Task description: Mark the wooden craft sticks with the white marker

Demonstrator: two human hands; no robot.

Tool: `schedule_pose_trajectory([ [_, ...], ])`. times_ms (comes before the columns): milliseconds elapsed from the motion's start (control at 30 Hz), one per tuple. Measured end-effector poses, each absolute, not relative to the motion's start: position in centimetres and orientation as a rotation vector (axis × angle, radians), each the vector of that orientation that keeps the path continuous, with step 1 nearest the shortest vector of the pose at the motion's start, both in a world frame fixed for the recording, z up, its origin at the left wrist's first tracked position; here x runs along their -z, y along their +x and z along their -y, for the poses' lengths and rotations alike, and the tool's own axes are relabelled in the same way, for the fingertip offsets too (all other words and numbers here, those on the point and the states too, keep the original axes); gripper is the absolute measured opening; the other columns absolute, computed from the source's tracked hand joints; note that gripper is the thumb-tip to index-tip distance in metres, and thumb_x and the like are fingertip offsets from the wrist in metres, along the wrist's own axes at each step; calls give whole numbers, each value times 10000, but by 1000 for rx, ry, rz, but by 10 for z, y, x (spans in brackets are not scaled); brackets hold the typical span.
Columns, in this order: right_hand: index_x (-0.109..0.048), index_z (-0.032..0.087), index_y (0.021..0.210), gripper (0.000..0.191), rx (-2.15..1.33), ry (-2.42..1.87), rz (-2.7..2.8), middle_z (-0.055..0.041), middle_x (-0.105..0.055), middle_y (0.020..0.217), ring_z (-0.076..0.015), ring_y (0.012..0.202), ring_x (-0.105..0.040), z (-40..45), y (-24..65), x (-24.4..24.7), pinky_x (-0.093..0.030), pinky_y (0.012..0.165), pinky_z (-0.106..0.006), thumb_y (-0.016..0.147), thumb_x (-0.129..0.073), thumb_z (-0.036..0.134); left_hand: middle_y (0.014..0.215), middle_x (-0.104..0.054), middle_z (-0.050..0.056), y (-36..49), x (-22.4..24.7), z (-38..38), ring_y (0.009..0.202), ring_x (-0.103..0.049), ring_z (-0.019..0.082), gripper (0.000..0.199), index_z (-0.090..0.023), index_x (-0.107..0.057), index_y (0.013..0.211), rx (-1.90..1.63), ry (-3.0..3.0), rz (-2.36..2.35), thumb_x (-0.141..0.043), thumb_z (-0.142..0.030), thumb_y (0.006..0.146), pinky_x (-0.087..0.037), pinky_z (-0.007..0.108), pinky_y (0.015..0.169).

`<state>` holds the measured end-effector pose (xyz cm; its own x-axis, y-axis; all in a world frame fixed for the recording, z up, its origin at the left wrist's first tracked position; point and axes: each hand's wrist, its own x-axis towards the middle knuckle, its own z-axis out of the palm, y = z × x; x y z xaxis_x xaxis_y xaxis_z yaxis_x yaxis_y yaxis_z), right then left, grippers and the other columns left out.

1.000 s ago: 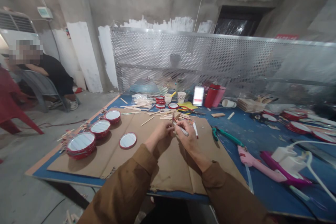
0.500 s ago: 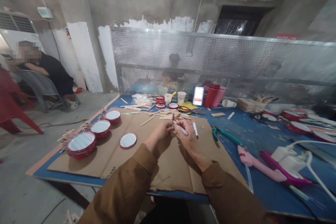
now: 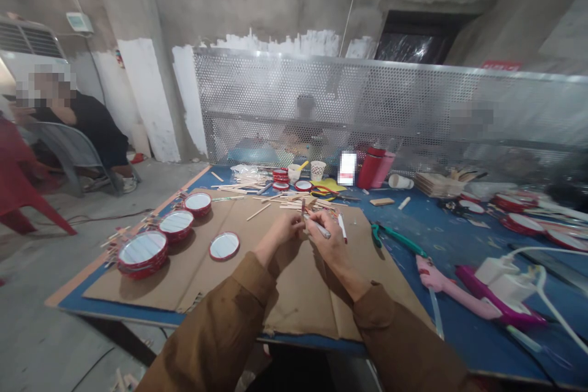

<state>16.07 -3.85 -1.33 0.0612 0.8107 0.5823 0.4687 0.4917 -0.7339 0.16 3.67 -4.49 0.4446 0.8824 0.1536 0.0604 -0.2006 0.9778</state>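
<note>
**A:** From that head camera, what have the hands got?

**B:** The left hand pinches a thin wooden stick between thumb and fingers, closed firmly on it. The stick stands nearly upright, its long axis rising away from the person.

**A:** And the right hand?

**B:** The right hand curls round a silver pen, held the way you'd write. Its shaft slants up and to the left, so the tip points at the foot of the stick, right beside the left hand's fingertips. Whether the tip actually touches the stick, I can't tell from here; the fingers crowd that spot.

**A:** Where's all this happening?

**B:** Just above a big sheet of cardboard laid on a blue table, with the hands toward its far side. A white marker with a red end lies just beside the right hand.

**A:** What else is nearby?

**B:** Off to the left sit round red-rimmed mirrors. To the right are green pliers and a pink glue gun. Past the table's left end, a person in a black shirt sits on a chair.
</note>
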Motion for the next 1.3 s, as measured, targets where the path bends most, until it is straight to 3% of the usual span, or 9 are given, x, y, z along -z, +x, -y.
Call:
schedule_pose_trajectory([
  [133, -689, 271, 932, 244, -364, -1135, 1583, -48, -768, 905, -255, 875, -707, 39, 161, 15, -556, 844, -386, 979, -610, 497, 639, -640, 27, 0, 38, -33, 606, -539, 147, 213, -165, -713, 773, -915, 1595, -849, -848, -317, 837, -397, 279, 617],
  [533, -670, 273, 879, 241, -352, -1143, 1535, -37, -743, 812, -242, 783, -666, 39, 160, 11, -545, 744, -362, 953, -622, 497, 595, -613, 20, 2, 42, -33, 569, -524, 132, 237, -177, -660, 693, -915, 1602, -870, -809, -296, 834, -391, 263, 597],
  [800, -648, 280, 833, 241, -340, -1153, 1552, -25, -718, 774, -230, 754, -638, 38, 161, 11, -531, 723, -352, 939, -622, 495, 598, -606, 14, 5, 38, -34, 597, -523, 144, 182, -175, -726, 749, -955, 1550, -827, -859, -291, 795, -403, 268, 603],
  [1300, -703, 268, 930, 252, -380, -1107, 1562, -57, -782, 901, -257, 860, -721, 38, 160, 13, -579, 808, -387, 968, -636, 509, 587, -597, 9, 3, 39, -32, 572, -511, 128, 283, -182, -647, 690, -933, 1555, -835, -870, -325, 790, -381, 263, 591],
])
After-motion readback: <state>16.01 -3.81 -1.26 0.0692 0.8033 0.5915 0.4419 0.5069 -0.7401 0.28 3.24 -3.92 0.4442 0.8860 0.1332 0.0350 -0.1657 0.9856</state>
